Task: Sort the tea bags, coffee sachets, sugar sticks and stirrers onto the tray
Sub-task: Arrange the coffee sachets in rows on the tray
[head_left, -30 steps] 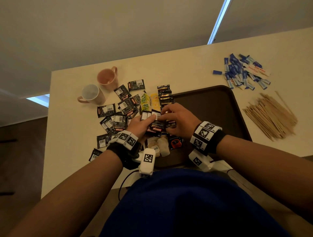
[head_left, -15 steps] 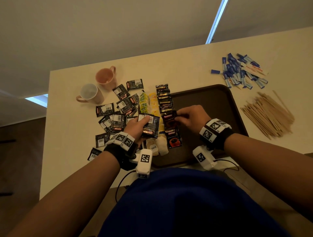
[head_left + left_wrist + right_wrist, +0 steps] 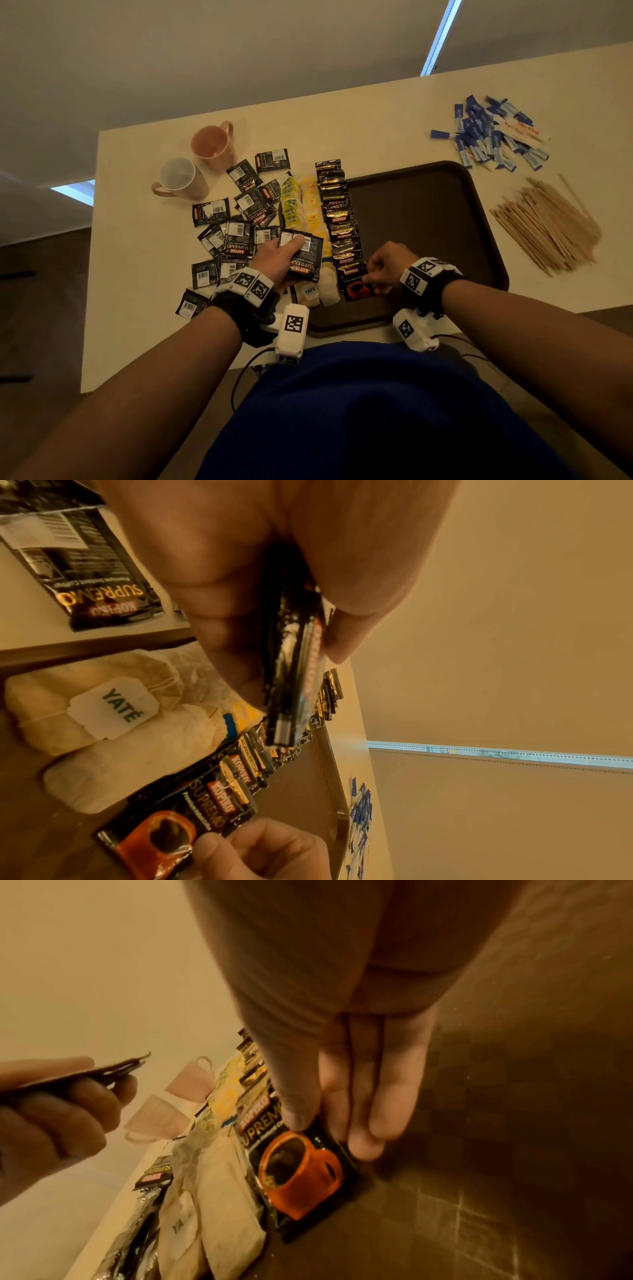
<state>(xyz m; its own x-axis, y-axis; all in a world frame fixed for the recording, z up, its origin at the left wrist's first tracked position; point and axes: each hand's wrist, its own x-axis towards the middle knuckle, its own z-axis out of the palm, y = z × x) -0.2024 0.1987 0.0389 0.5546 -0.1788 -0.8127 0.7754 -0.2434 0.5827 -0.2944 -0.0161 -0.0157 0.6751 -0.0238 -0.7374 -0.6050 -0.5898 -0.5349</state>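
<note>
One black coffee sachet with an orange cup picture (image 3: 301, 1175) now lies at the near end of the sachet row along the left edge of the dark brown plastic tray (image 3: 428, 219); half a second ago the right hand (image 3: 387, 265) was further up this row. Its thumb and fingers pinch the sachet's edge, so the grip has not let go. The left hand (image 3: 277, 257) keeps a closed grip on a small stack of black sachets (image 3: 303, 253), lifted above the tray's left edge near the desk's front. I judge the coffee row is growing; sugar sticks and stirrers still wait on the desk.
</note>
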